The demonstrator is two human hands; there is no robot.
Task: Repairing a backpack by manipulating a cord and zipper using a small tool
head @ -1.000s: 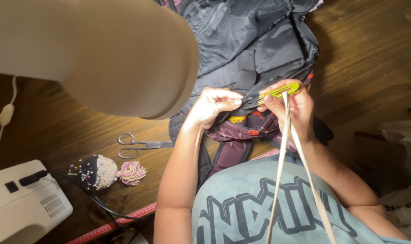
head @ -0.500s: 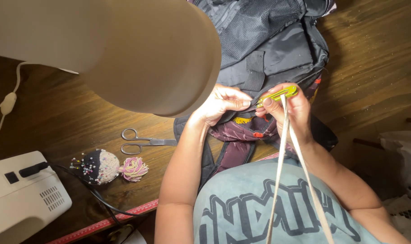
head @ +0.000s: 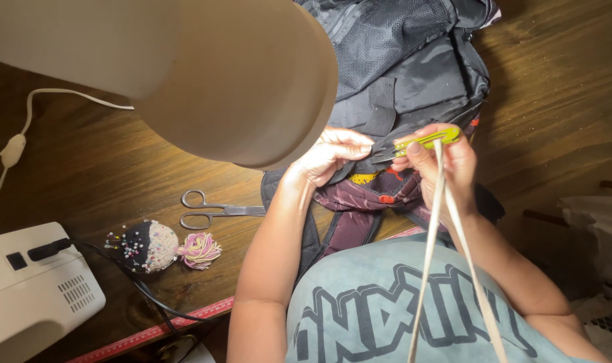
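Steel scissors [head: 218,211] beside a pincushion [head: 146,245]; white machine [head: 30,296]; lampshade [head: 185,67]; red ruler [head: 158,331].

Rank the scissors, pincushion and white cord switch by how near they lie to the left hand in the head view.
From the left hand:
1. Scissors, just left of it on the table.
2. Pincushion, further left and lower.
3. White cord switch, at the far left edge.

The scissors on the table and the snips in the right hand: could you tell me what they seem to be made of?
The scissors look all metal: bare silvery grey from loops to blades, with a dull shine. The thread snips in the right hand seem to have dark metal blades and a yellow-green grip, probably plastic or painted; the look leaves that open.
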